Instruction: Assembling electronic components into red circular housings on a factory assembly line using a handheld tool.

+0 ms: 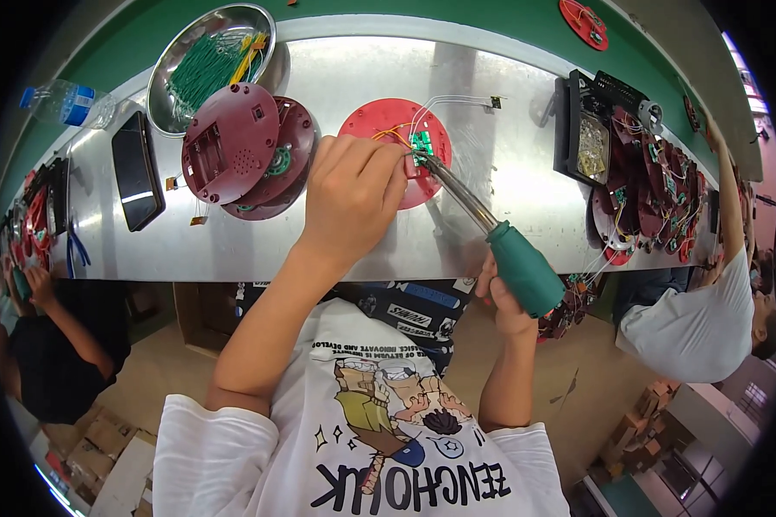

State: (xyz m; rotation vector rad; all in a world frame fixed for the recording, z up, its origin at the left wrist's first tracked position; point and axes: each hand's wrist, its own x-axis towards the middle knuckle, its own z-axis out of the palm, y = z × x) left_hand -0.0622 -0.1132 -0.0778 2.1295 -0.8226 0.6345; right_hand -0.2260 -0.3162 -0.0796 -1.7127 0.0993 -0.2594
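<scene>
A round red plastic cover (pixel 373 115) lies on the metal bench in front of me. On it sits a small green circuit board (pixel 422 143) with orange and white wires. My left hand (pixel 353 185) rests over the cover's left part, its fingers pinched at the board's edge; what they hold is hidden. From the right, my right hand (pixel 506 302) grips the green handle of a soldering iron (pixel 526 267). Its metal tip reaches the board, close to my left fingertips. The white wires run right to a small dark connector piece (pixel 496 102).
Maroon round covers (pixel 233 138) are stacked at left, beside a black phone (pixel 135 172), a steel bowl (pixel 157 90) of green and yellow wires and a plastic bottle (pixel 69 103). At right stand a black tray (pixel 571 129) and piled wired covers (pixel 655 198). Co-workers (pixel 690 323) sit on both sides.
</scene>
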